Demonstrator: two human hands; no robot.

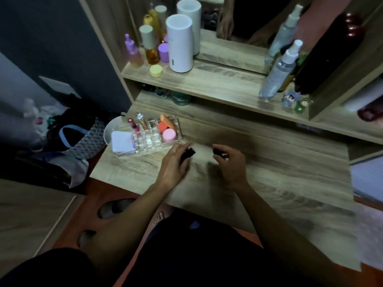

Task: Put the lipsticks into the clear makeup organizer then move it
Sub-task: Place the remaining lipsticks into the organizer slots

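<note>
The clear makeup organizer (154,143) stands at the left of the wooden dresser top (269,179). In its slots are a pink lipstick (132,124), a silver-capped tube (142,119), orange sponges (166,123) and a pink round jar (169,135); a white compact (122,141) lies on its left part. My left hand (176,162) is just right of the organizer, closed around a black lipstick (189,152). My right hand (230,162) holds another black lipstick (218,152), apart from the left hand.
A shelf (207,79) above the dresser top carries a white cylinder (179,43), purple and amber bottles (149,46), a yellow jar (155,70) and clear spray bottles (279,69), with a mirror behind. A white bowl (109,129) and bags sit left of the dresser.
</note>
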